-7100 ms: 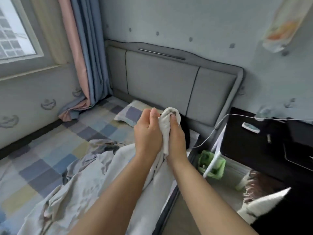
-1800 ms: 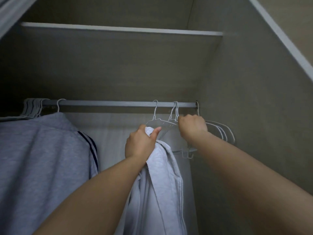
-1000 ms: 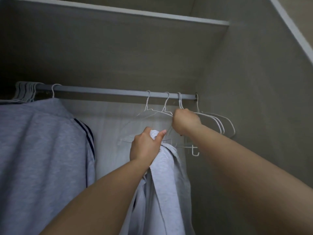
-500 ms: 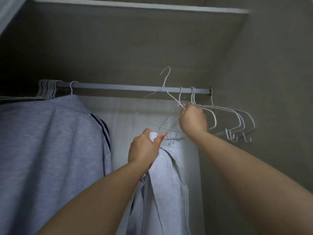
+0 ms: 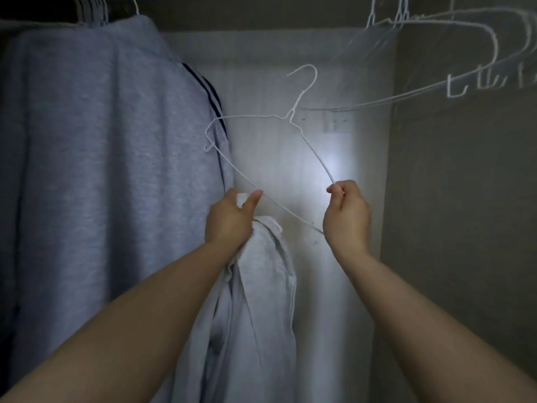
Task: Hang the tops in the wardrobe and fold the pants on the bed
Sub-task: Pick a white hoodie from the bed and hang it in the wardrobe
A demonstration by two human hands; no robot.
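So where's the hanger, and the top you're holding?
white hanger [image 5: 295, 110], head view, on its neck under the hook.
light grey top [image 5: 261, 274], head view, on the cloth hanging below the left hand [image 5: 229, 221].

Home bedroom closet interior: grey sweatshirt with dark stripes [image 5: 96, 170] hanging at left, spare white wire hangers [image 5: 465, 53] bunched upper right, pale back panel [image 5: 290, 155], dark side wall [image 5: 465, 228]. Rail itself probably just above frame.

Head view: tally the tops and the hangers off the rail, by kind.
Tops: 2, the hung grey top and the light grey top in the left hand.
White wire hanger off the rail: 1, in the right hand.
Total: 3.
The rail hangers are too blurred to count.
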